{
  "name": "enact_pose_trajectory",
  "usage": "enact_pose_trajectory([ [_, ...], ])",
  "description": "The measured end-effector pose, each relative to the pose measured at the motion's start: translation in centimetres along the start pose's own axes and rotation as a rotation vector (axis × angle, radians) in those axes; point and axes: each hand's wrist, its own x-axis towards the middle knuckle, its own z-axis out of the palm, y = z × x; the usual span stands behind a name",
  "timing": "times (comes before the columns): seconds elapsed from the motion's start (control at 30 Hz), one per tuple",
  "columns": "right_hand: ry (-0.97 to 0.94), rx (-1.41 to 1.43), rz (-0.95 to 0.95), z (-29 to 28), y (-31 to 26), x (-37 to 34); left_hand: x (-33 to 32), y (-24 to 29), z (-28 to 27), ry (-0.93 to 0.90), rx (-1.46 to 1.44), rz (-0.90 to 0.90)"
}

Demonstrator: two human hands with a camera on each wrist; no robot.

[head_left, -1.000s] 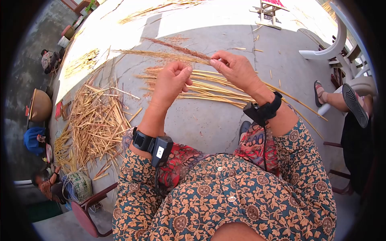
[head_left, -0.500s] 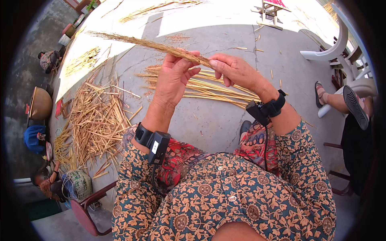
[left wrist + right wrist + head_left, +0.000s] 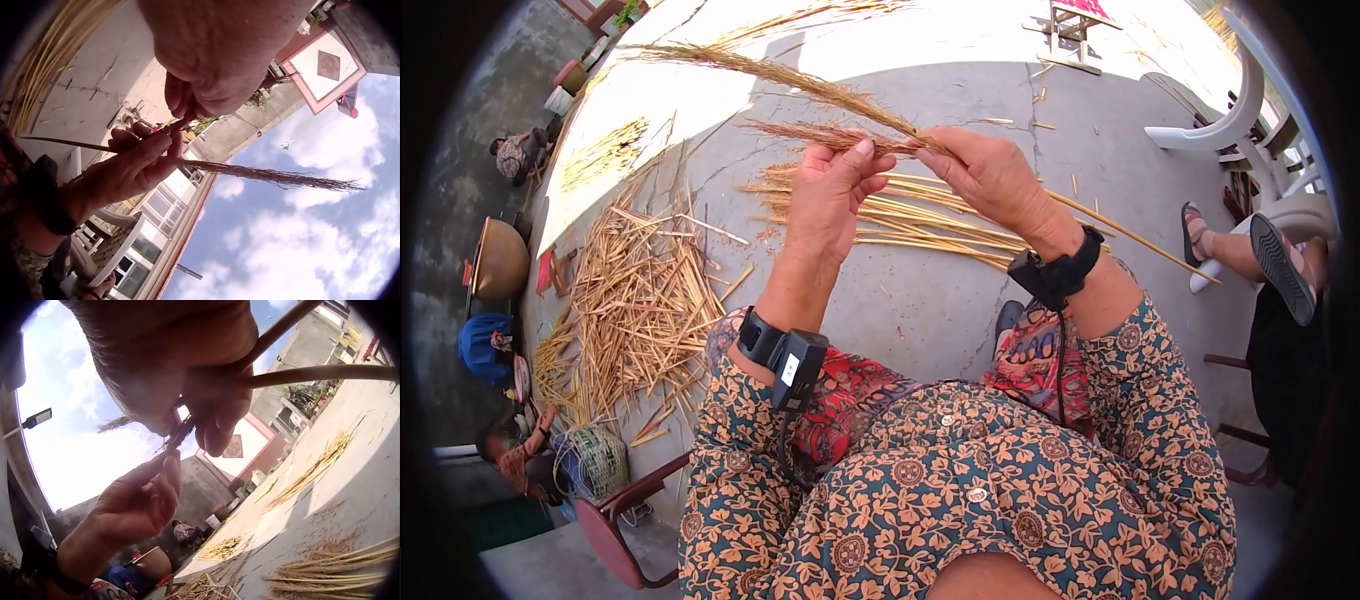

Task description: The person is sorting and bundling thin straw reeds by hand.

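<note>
My right hand (image 3: 992, 180) grips broomcorn stalks near the base of their brushy heads. A long tan broomcorn head (image 3: 795, 80) reaches from it toward the upper left, over the floor. Below that lies a shorter reddish broomcorn head (image 3: 800, 130), pinched between the thumb and fingers of my left hand (image 3: 830, 195). Two bare stems (image 3: 325, 375) stick out of my right fist in the right wrist view. Against the sky in the left wrist view, one wispy head (image 3: 281, 176) points away from my right hand. Beneath both hands, a row of broomcorn stalks (image 3: 940, 235) lies on the concrete.
A heap of cut straw pieces (image 3: 640, 310) covers the floor at left. More stalks (image 3: 605, 155) lie in the sunlit part. A white plastic chair (image 3: 1250, 130) and another person's sandalled foot (image 3: 1285, 265) are at right. Two people sit along the left side.
My left hand first stood apart, then supported the tan head from below. It now pinches the reddish head, while the tan head points free above it. My right hand keeps its hold.
</note>
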Motion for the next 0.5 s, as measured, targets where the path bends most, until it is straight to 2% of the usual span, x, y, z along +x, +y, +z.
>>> enact_pose_trajectory([
  [0.1, -0.041, 0.018, 0.085, -0.18, -0.03, 0.23, -0.06, -0.21, -0.1, -0.032, -0.015, 0.031],
  [0.2, -0.002, -0.05, 0.155, -0.08, 0.04, 0.26, -0.31, -0.08, 0.23, -0.058, 0.006, 0.055],
  [0.3, -0.102, 0.145, 0.315, -0.88, -0.5, 0.44, -0.6, 0.08, 0.4, -0.086, 0.021, 0.07],
  [0.4, -0.119, 0.058, 0.25, -0.55, 0.29, 0.34, -0.48, -0.03, 0.39, -0.131, 0.021, 0.073],
  [0.5, -0.026, 0.097, 0.201, -0.47, 0.38, 0.33, -0.3, -0.26, 0.41, -0.116, -0.006, 0.078],
])
